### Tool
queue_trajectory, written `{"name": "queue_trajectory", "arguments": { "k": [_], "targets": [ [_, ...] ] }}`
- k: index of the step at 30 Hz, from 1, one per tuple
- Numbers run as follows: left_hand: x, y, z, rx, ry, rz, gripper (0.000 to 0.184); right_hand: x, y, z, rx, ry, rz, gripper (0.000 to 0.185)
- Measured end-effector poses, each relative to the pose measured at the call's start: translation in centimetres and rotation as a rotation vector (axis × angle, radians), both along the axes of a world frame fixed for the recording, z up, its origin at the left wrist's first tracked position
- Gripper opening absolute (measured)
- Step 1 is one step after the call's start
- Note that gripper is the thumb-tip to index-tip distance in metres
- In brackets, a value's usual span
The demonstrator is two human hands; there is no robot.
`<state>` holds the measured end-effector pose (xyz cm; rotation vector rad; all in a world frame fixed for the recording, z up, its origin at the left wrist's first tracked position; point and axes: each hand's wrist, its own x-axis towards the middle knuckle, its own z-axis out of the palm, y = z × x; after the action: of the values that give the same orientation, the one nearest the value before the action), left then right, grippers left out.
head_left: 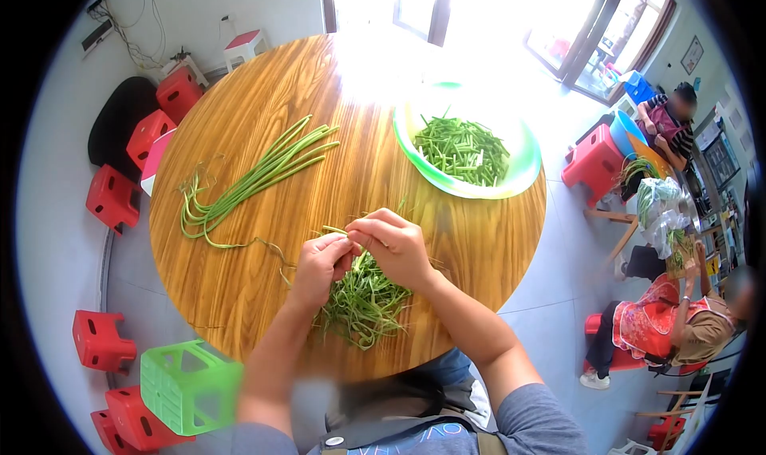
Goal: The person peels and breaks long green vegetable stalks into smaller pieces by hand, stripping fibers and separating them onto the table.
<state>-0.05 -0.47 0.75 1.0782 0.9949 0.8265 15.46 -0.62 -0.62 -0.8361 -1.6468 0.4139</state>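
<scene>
Close together over the near part of the round wooden table, both my hands pinch a green stem (333,230) whose pale end pokes out to the left. My left hand (321,265) has its fingers curled, and my right hand (395,246) is closed beside it. Below them lies a heap of thin green trimmings (365,299). Long green stems (255,172) lie in a loose bundle at the left of the table. At the back right, a green and white bowl (523,164) holds many short cut stem pieces (463,148).
The wooden table (239,287) has a curved edge. Red stools (104,339) and a green stool (187,383) stand at the left. On the right, two people (670,319) sit near a blue basin (626,136) and bagged greens (658,199). Glass doors are behind.
</scene>
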Motion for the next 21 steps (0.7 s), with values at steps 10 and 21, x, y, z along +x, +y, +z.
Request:
{"name": "queue_trajectory", "arguments": {
  "k": [10,21],
  "targets": [
    [-0.1,-0.3,0.0,0.040,-0.019,0.030,0.022,-0.1,-0.3,-0.5,0.347,-0.362,-0.042,0.031],
    [0.1,0.1,-1.5,0.309,0.180,0.106,0.021,-0.8,-0.6,0.3,-0.075,0.169,-0.023,0.014]
  ]
}}
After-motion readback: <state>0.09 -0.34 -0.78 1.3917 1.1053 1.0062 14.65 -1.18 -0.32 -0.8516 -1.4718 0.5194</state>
